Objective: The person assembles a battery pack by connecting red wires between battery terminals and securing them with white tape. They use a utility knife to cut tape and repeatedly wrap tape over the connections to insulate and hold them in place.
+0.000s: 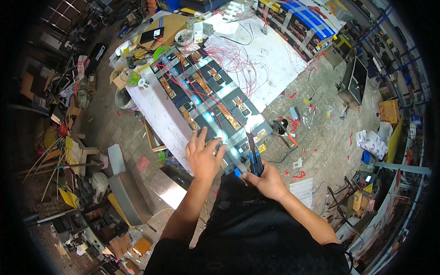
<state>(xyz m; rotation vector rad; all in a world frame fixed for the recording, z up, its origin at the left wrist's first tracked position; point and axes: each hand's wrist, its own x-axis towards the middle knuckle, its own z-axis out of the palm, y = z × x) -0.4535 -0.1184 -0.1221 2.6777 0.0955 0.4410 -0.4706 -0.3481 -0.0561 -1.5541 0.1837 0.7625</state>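
A long battery pack [215, 105] of dark cells lies on a white-covered table, with copper busbars [229, 117] and thin red wires [236, 59] across its top. My left hand [204, 156] rests on the pack's near left edge, its fingers spread and nothing seen in them. At the near right corner, my right hand [266, 181] is closed around the handles of blue-and-black pliers [254, 158]. Their dark jaws point away from me, over the end of the pack beside a copper terminal piece [260, 134]. The exact contact of the jaw tips is too small to tell.
Farther right on the table stands a second pack [298, 25] with blue and yellow sides. A black phone-like device [152, 35] lies on cardboard at the far left. A red-handled tool [288, 134] sits right of my pack. Red scraps [299, 174] litter the floor.
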